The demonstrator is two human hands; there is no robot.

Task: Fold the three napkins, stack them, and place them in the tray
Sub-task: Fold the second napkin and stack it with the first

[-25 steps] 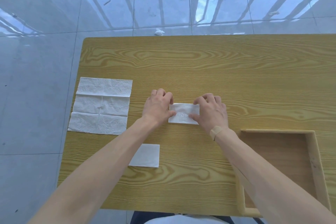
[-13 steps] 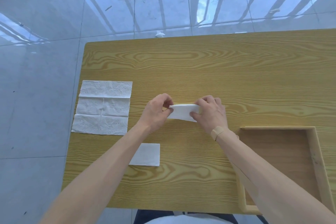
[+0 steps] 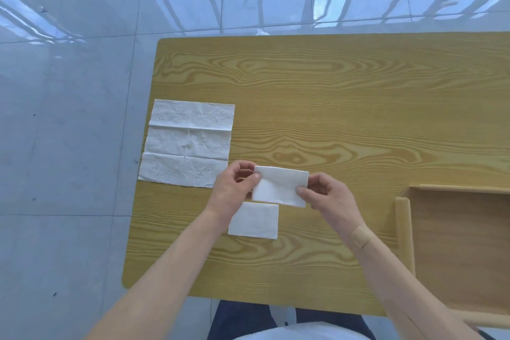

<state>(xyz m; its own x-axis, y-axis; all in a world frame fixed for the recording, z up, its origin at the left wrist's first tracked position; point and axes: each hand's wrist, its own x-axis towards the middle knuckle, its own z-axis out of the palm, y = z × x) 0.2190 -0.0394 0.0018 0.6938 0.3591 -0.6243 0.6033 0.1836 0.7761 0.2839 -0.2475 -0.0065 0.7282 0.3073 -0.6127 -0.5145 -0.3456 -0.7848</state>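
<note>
The folded napkin (image 3: 280, 186) hangs just above the counter (image 3: 331, 119), its long axis running left to right, pinched at its left end by the left hand (image 3: 234, 192) and at its right end by the right hand (image 3: 327, 196). Directly below it — nearer the person — lies another folded napkin (image 3: 254, 220), likely the stacking spot. An open napkin (image 3: 187, 143) waits left; the tray (image 3: 403, 229) sits well right.

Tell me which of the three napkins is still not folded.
The large napkin lying spread flat at the table's left edge. The napkin held in both hands and the napkin lying below it are folded small.
</note>
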